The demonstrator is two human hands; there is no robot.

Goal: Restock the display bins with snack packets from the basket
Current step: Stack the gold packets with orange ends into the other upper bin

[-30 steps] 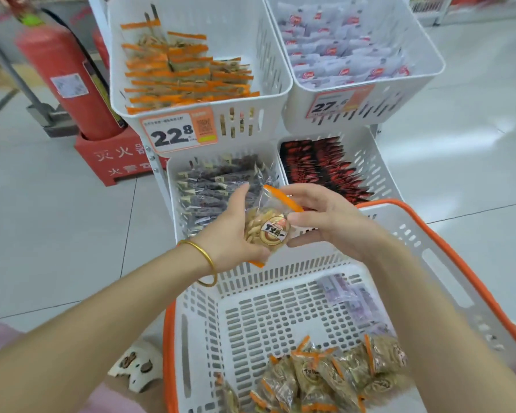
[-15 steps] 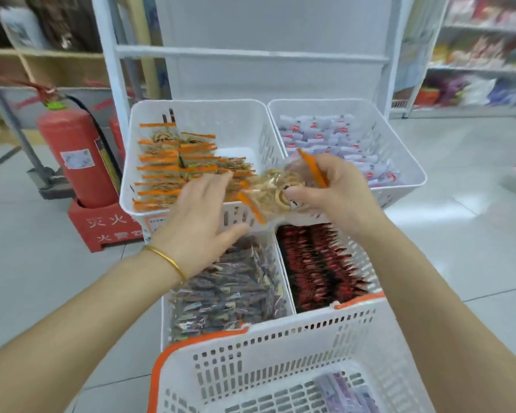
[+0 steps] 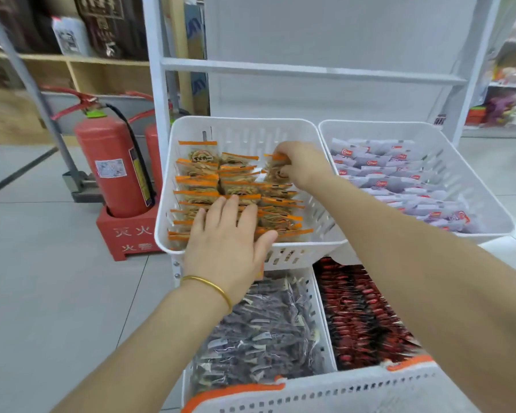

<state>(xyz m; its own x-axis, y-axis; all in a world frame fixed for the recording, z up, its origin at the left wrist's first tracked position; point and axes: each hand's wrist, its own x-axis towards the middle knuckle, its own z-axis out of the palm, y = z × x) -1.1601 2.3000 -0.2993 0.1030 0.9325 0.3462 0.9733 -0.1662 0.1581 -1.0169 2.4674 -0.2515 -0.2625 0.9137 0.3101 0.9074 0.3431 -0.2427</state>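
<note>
A white upper-left display bin (image 3: 283, 131) holds rows of clear snack packets with orange strips (image 3: 201, 178). My right hand (image 3: 303, 165) reaches into the back right of this bin and pinches one such packet (image 3: 276, 171), held upright at the far end of the right row. My left hand (image 3: 227, 234) lies flat with straight fingers on the packets near the bin's front edge. Only the white and orange rim of the basket (image 3: 334, 389) shows at the bottom; its contents are out of view.
The upper-right bin (image 3: 489, 186) holds pale purple packets. Two lower bins hold dark grey packets (image 3: 265, 332) and red-black packets (image 3: 361, 317). Red fire extinguishers (image 3: 113, 168) stand on a red base to the left. White rack frame behind; tiled floor around.
My right hand carried the orange-strip packet from above the basket up and into the back of the upper-left bin. My left hand let go of it and came to rest on the front packets.
</note>
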